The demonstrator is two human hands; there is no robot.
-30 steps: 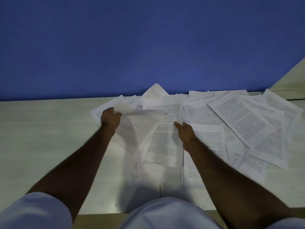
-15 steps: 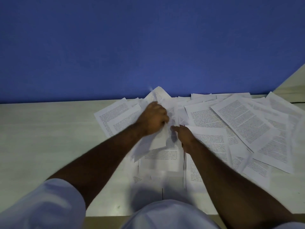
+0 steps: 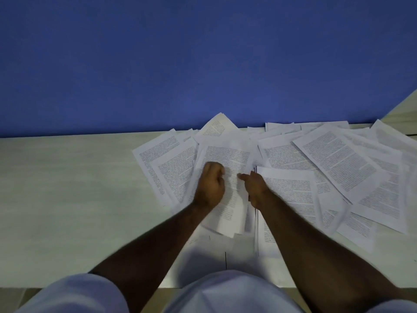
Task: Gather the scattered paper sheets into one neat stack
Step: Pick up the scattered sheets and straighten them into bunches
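Fingers of left hand curling loosely over central white printed paper sheet; right hand pressing beside it, fingers narrow. Remaining scattered printed sheets overlapping on pale wooden table, against blue wall.

We see thin white paper sheets, matt and printed with dense black text, some with lifted or curled edges. They lie on a pale worktop with a faint wood-like grain and a dull, smooth finish. Behind it we see a blue wall, matt and slightly mottled, like painted plaster. Our white sleeves look like soft, smooth cloth. The sheet under our bare hands shows a soft bend, as light paper does.
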